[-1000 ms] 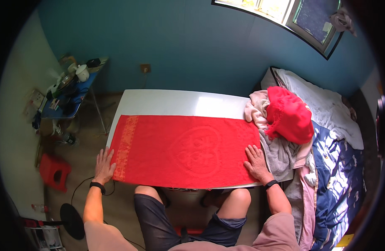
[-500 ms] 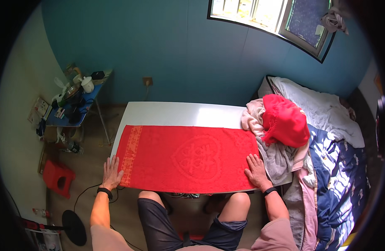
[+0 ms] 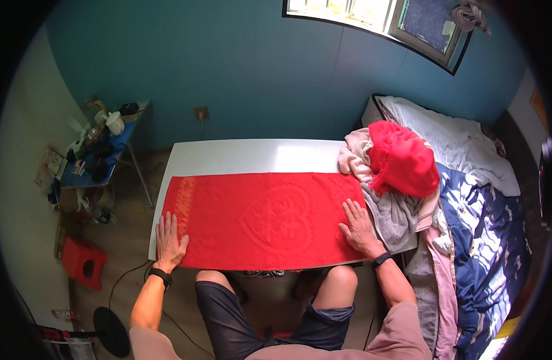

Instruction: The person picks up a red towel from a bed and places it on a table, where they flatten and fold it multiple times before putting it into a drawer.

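A red towel (image 3: 228, 222) with a raised heart pattern and an orange band near its left end lies spread flat on a white table (image 3: 228, 156). My left hand (image 3: 169, 241) rests on the towel's left end, fingers stretched out and pointing away from me. Over at the right end, my right hand (image 3: 358, 228) lies flat on the cloth with its fingers apart. Neither hand grips anything. Just beyond my right hand, a heap of cloths covers the table's right side: a bunched red fringed cloth (image 3: 403, 159) on top of pink and grey towels (image 3: 391, 219).
A bed with a dark blue patterned quilt (image 3: 477, 240) and a white pillow (image 3: 447, 135) adjoins the table's right. Left stands a small blue table (image 3: 117, 157) crowded with a white lidded mug (image 3: 115, 123) and other items. A red stool (image 3: 84, 263) and cables are on the floor.
My left hand has slid inward onto the towel's left end. My right hand has shifted slightly farther up the cloth. The whole view has moved a little.
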Demonstrator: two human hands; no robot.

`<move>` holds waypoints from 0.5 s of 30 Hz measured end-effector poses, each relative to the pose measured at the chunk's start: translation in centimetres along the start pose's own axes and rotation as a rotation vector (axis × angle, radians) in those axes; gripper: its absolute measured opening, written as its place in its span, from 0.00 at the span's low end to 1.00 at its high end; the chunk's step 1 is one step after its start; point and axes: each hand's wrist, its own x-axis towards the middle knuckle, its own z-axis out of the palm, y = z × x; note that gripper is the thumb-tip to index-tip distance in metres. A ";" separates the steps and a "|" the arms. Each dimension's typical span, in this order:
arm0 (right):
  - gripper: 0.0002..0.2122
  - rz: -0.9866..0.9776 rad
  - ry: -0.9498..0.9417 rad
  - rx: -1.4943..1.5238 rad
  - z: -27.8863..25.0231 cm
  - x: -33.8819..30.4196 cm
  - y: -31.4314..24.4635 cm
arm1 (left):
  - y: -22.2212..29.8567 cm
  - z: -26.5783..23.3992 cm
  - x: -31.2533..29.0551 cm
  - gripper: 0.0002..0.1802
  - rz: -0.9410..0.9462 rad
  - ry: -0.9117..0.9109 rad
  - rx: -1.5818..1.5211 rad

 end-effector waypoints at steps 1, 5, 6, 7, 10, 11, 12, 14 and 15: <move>0.34 0.011 -0.012 0.000 0.6 0.6 -0.1 | 0.2 0.5 0.7 0.43 0.000 -0.038 0.023; 0.33 0.032 -0.059 -0.081 3.5 0.4 2.3 | -1.6 2.5 1.2 0.40 -0.035 -0.100 0.067; 0.34 0.037 -0.058 -0.026 3.4 0.1 2.7 | -1.9 2.5 0.9 0.39 -0.012 -0.090 0.092; 0.34 0.033 -0.055 -0.016 3.5 0.1 3.0 | -2.2 2.5 0.7 0.39 -0.042 -0.100 0.095; 0.34 0.020 -0.044 0.012 3.2 0.2 3.1 | -2.9 2.5 0.9 0.39 -0.060 -0.090 0.078; 0.34 0.024 -0.041 0.017 3.2 0.2 2.9 | -3.0 2.3 0.8 0.39 -0.067 -0.093 0.080; 0.34 0.031 -0.036 0.017 3.0 0.2 2.9 | -2.8 2.2 0.8 0.39 -0.070 -0.096 0.071; 0.34 0.024 -0.037 0.013 2.9 0.2 2.7 | -2.5 2.0 0.8 0.39 -0.077 -0.095 0.062; 0.34 0.026 -0.043 0.005 3.0 0.2 2.8 | -2.4 2.0 0.7 0.39 -0.074 -0.099 0.070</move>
